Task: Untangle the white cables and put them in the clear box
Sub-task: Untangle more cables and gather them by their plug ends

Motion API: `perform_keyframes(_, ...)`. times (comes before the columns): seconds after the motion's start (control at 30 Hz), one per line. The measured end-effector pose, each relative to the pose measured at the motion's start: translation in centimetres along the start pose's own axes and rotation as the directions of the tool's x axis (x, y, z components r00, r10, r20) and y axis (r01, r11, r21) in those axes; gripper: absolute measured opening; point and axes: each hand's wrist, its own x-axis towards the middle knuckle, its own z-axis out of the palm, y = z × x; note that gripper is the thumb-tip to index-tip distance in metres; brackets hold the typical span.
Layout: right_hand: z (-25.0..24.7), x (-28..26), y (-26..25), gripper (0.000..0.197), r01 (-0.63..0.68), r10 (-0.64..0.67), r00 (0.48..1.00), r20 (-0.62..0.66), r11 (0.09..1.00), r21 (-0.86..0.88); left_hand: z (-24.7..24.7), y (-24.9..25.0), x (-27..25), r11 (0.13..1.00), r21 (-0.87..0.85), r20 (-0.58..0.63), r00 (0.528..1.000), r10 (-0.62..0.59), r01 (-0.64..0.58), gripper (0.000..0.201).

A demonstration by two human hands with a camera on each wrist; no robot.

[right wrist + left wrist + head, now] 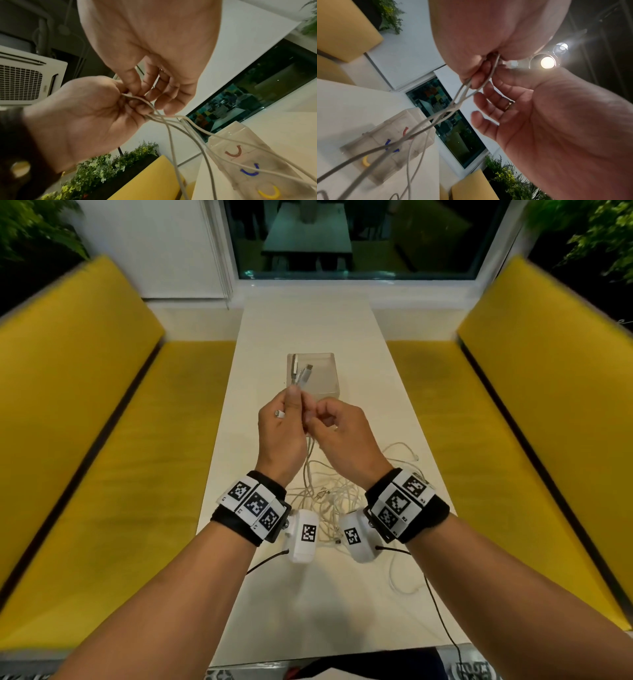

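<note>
Both hands are raised over the table in front of the clear box [329, 364]. My left hand [291, 402] grips a bundle of white cables [303, 378]; two plug ends stick up above its thumb and another connector [279, 414] pokes out between its fingers. My right hand [317, 417] pinches one strand right beside the left hand's fingers. The strands hang down to a loose tangle [325, 491] on the table between my wrists. From the left wrist view the cables [489, 78] run out of my left hand [479, 75] past the box [373, 136].
The narrow white table [308, 316] runs away towards a window, with yellow benches [113, 446] on both sides. More cable loops [404, 450] lie right of the tangle. The box has coloured arc marks [234, 152] on its underside.
</note>
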Motion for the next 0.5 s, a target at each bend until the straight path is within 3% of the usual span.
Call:
perform_keyframes(0.2,0.3,-0.7,1.6,0.016,0.005,0.016,0.992,0.122,0.985,-0.175,0.0,0.8,0.3,0.998,0.058,-0.118,0.993,-0.013,0.019,0.055)
perform_keyframes(0.4,1.2,-1.5,1.5,0.015,0.06,-0.068,0.997,-0.037,0.978,-0.2,1.1,2.1,-0.6,0.998,-0.03,-0.082,0.995,-0.054,0.052,0.058)
perform_keyframes(0.5,1.1,-1.5,1.0,0.013,0.086,-0.097,0.991,-0.093,0.99,-0.108,0.9,2.0,-0.5,0.997,-0.06,-0.018,0.999,-0.05,0.049,0.042)
